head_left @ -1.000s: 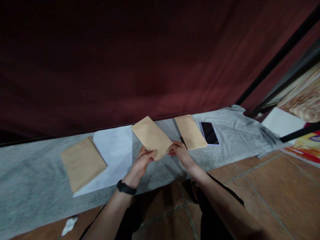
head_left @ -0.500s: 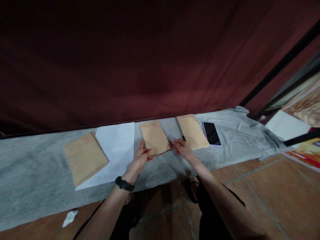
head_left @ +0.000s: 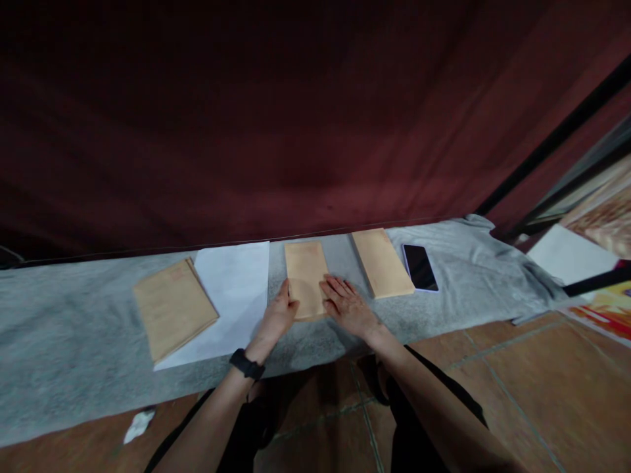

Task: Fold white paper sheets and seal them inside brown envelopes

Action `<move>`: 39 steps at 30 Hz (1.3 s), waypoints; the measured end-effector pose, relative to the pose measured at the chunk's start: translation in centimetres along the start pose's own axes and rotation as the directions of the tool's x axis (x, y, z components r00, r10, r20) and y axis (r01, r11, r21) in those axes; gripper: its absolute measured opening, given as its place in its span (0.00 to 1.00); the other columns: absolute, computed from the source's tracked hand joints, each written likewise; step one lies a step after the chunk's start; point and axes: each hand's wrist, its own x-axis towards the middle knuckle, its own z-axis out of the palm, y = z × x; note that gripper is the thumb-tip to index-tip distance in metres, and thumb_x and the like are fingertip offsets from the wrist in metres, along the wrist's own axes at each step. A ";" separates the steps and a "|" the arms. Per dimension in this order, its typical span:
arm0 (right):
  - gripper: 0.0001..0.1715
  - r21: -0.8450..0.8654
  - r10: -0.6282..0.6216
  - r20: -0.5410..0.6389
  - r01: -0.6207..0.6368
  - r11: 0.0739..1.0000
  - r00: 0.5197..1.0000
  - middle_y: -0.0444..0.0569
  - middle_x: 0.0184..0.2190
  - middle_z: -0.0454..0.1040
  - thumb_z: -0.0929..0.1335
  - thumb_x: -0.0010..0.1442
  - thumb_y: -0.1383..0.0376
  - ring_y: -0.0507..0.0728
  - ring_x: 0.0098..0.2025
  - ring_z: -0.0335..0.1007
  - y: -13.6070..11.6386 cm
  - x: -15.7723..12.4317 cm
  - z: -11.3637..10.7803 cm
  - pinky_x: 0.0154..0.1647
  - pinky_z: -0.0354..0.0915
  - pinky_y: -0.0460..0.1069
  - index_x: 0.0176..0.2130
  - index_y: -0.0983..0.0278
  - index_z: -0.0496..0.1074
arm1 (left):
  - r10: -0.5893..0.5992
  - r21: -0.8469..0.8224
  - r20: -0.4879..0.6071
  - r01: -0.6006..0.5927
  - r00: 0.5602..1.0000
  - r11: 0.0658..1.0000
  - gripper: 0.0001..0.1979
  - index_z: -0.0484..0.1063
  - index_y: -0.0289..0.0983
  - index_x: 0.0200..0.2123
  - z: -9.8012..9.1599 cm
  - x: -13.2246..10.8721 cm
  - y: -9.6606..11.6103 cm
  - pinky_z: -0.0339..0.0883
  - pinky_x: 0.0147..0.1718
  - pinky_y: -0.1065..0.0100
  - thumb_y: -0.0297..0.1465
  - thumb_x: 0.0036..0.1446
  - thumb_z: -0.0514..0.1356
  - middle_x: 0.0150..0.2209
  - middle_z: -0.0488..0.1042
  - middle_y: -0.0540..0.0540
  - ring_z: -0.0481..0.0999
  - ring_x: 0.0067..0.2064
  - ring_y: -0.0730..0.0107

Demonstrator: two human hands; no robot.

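Observation:
A brown paper envelope (head_left: pixel 306 276) lies in front of me on the grey cloth, its long sides pointing away from me. My left hand (head_left: pixel 280 311) grips its near left edge, thumb along the side and the other fingers partly hidden. Over the right edge rests my right hand (head_left: pixel 346 305), its fingers stretched out flat and touching the paper. To the right sits a neat stack of brown envelopes (head_left: pixel 383 263). On the left, more brown envelopes (head_left: pixel 175 309) overlap a sheet of white paper (head_left: pixel 236 282).
A phone (head_left: pixel 420 268) with a dark screen lies beside the right stack. The grey cloth (head_left: pixel 64 341) covers a long low surface. Behind it hangs a dark red curtain (head_left: pixel 315 157). A crumpled white scrap (head_left: pixel 139 426) lies on the tiled floor (head_left: pixel 513 374).
The envelope has turned straighter and its near edge now lies flat. My right hand has gone from pinching its near right corner to lying spread on its right edge.

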 end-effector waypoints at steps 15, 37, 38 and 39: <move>0.28 0.107 0.011 0.009 -0.012 0.994 1.000 0.47 0.66 0.63 0.66 0.63 0.65 0.58 0.66 0.58 -0.2 1.4 -1.0 0.70 0.47 0.58 0.62 0.59 0.66 | 0.501 0.563 -0.014 -0.407 0.865 0.719 0.27 0.58 0.33 0.67 1.5 6.0 2.6 0.50 0.67 0.50 0.39 0.70 0.44 0.70 0.55 0.36 0.52 0.71 0.53; 0.22 0.306 0.000 0.011 -0.004 0.952 1.000 0.49 0.53 0.77 0.62 0.64 0.74 0.55 0.56 0.71 2.4 2.9 -1.2 0.60 0.64 0.52 0.49 0.59 0.77 | 0.511 0.516 0.296 -0.585 0.807 0.625 0.28 0.51 0.35 0.70 2.4 4.4 2.2 0.40 0.70 0.59 0.37 0.71 0.41 0.72 0.51 0.42 0.47 0.72 0.67; 0.22 0.311 0.016 0.009 -0.018 0.950 1.000 0.50 0.52 0.77 0.61 0.64 0.75 0.55 0.54 0.72 2.6 3.0 -1.2 0.59 0.65 0.51 0.49 0.61 0.77 | 0.506 0.513 0.302 -0.586 0.807 0.628 0.28 0.51 0.35 0.70 2.5 3.9 2.1 0.39 0.70 0.59 0.37 0.71 0.41 0.72 0.51 0.42 0.46 0.72 0.67; 0.22 0.316 0.022 0.006 -0.022 0.948 1.000 0.50 0.52 0.78 0.61 0.64 0.75 0.55 0.54 0.73 2.7 3.0 -1.2 0.58 0.65 0.50 0.49 0.62 0.77 | 0.500 0.509 0.308 -0.584 0.810 0.633 0.28 0.50 0.35 0.70 2.5 3.3 2.0 0.39 0.70 0.59 0.38 0.71 0.41 0.72 0.50 0.42 0.46 0.72 0.67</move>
